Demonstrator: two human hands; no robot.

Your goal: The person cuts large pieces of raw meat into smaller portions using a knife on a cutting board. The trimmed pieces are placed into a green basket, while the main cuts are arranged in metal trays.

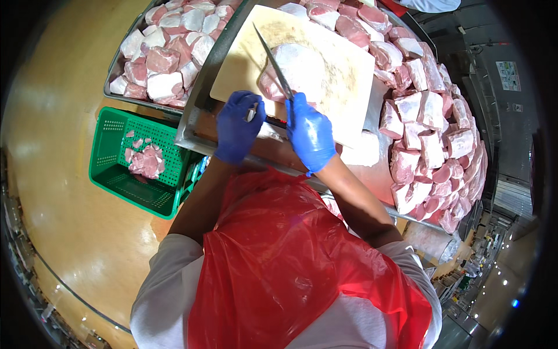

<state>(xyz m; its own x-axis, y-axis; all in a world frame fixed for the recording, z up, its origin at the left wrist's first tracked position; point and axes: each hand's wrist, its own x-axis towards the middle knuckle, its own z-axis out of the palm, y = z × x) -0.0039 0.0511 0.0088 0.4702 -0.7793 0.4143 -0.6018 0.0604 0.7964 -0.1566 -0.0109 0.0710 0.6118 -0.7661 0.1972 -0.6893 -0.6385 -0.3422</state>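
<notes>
A: What do we have nearest, short of the board [349,70]?

B: Our red apron [261,250]. Then, at the board's near edge, our gloved hands. The left hand [237,125] has its fingers curled round a pale bit [251,112]; we can't tell what that is. The right hand [311,128] is pressed firmly round the knife [273,61] by its handle.

A: And the meat [302,67]?

B: On the board, just past our hands, pale side up. The blade slants across it, tip toward the board's far left. We can't tell whether the edge touches it.

A: How should we handle the blade well here?

B: We'd keep the left fingers out of its path, as they sit close to the handle end. We'd hold our wrist straight and favour long, smooth strokes over sawing. A moist piece may slide, so we'd want it steadied from behind the edge.

A: What's farther out?

B: Left of the board, low down, a green crate [109,148] with scraps [148,163]. Right of the board, a big pile [433,122] on the tabletop [378,93]. Beyond the board's left edge, a tray [109,81] heaped with chunks [163,61].
</notes>
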